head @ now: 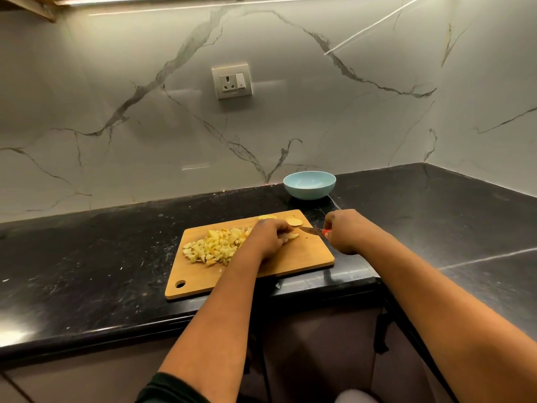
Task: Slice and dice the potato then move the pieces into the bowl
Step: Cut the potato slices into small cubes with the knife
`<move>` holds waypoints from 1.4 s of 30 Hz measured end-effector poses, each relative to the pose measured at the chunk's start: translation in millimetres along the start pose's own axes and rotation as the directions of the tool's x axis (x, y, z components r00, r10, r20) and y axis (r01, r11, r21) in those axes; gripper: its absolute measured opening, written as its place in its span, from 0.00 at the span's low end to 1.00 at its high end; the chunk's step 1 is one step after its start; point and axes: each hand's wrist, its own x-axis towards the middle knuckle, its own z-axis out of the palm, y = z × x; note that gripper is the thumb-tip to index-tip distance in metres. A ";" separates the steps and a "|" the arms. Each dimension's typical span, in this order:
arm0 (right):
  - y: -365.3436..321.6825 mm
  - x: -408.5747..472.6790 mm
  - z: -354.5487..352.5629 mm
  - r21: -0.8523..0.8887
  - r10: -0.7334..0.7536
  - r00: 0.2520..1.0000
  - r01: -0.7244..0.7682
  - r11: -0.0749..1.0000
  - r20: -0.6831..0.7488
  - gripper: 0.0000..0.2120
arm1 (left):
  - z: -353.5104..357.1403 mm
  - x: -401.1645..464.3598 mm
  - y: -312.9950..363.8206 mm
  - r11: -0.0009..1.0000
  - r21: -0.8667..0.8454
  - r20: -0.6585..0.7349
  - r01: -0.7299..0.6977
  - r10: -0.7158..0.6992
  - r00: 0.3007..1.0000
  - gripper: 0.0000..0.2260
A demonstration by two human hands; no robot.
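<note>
A black speckled counter (101, 251) runs along a white marble-veined wall (116, 126) and turns a corner at the right; a socket (231, 81) is set in the wall. A wooden board (290, 257) lies near the counter's front edge, its hanging hole at the near left corner.

The left hand (268, 238) rests on the board with fingers curled down over a strip of potato (292, 236), holding it in place. The right hand (344, 231) is closed round a red-handled knife (312, 231) — the blade points left, its tip at the potato strip.

A heap of dice (213, 247) covers the board's left half, just beside the left hand. Two slices (293, 221) lie at the far edge of the board.

A pale blue bowl (309, 185) stands beyond the board, near the wall — nothing shows inside it.
</note>
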 end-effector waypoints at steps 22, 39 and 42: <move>-27.5 -17.6 21.6 -0.076 -0.066 0.989 0.077 0.994 0.133 0.17 | 20.0 -15.5 9.3 0.995 0.088 -0.258 0.043 -0.019 0.966 0.11; -31.3 -20.5 21.5 0.130 -0.056 0.977 0.029 0.991 0.207 0.15 | 18.0 -15.8 1.2 0.986 0.156 -0.164 -0.059 0.085 0.983 0.14; -33.3 -20.7 21.5 0.113 -0.055 0.981 0.034 0.993 0.184 0.17 | 17.6 -15.5 0.0 0.989 0.135 -0.182 -0.059 0.083 0.980 0.16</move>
